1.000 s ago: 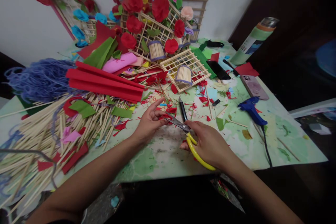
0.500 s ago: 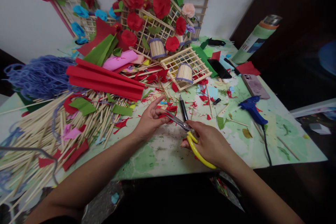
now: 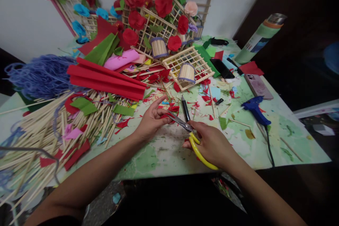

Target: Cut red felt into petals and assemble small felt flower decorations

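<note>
My right hand [image 3: 213, 144] is closed around the yellow handles of a pair of scissors [image 3: 197, 150]. Their metal blades point up and left, and the tips reach the fingers of my left hand [image 3: 152, 118]. On that hand the thumb and a finger come together at the blade tips, while another finger stretches upward. Whatever lies in this pinch is too small or hidden to make out. Just beyond the blades, red paper scraps [image 3: 173, 108] lie on the table. A black pen [image 3: 185, 108] rests right behind the scissors.
Bamboo sticks [image 3: 53, 137], blue yarn [image 3: 39, 76] and folded red paper [image 3: 108, 81] cover the left. Stick lattices [image 3: 189, 67] with paper flowers [image 3: 163, 3] stand at the back. To the right are a blue glue gun [image 3: 255, 109], a phone [image 3: 258, 85] and a bottle [image 3: 261, 39].
Both hands and the scissors hold nearly the same pose. The view has shifted very slightly.
</note>
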`<state>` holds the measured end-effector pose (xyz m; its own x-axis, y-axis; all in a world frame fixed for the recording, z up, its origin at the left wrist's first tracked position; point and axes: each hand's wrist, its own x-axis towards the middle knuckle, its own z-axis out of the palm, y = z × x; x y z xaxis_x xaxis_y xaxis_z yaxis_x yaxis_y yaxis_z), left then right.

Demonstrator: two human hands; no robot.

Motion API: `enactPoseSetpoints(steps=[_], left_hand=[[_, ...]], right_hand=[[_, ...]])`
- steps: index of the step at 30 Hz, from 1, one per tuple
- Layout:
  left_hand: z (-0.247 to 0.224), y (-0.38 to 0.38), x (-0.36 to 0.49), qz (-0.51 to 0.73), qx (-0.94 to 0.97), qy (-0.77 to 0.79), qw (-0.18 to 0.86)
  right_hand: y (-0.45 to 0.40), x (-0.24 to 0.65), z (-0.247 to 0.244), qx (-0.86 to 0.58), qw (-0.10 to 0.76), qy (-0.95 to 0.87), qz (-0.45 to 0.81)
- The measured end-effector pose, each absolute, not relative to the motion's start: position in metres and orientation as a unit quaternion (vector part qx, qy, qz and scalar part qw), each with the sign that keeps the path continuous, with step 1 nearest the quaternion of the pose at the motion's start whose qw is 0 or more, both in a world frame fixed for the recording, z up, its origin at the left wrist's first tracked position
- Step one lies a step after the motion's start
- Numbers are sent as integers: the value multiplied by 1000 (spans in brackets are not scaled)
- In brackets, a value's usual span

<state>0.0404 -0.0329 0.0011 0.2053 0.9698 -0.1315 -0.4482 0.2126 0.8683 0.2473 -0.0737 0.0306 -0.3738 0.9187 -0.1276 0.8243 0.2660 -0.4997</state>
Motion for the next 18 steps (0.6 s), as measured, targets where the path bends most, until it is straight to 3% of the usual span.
enactPoseSetpoints(steps=[18], left_hand=[[2, -27, 33, 473, 417, 378, 678]], right_hand=[[-76, 252, 38, -548, 84, -795, 247]])
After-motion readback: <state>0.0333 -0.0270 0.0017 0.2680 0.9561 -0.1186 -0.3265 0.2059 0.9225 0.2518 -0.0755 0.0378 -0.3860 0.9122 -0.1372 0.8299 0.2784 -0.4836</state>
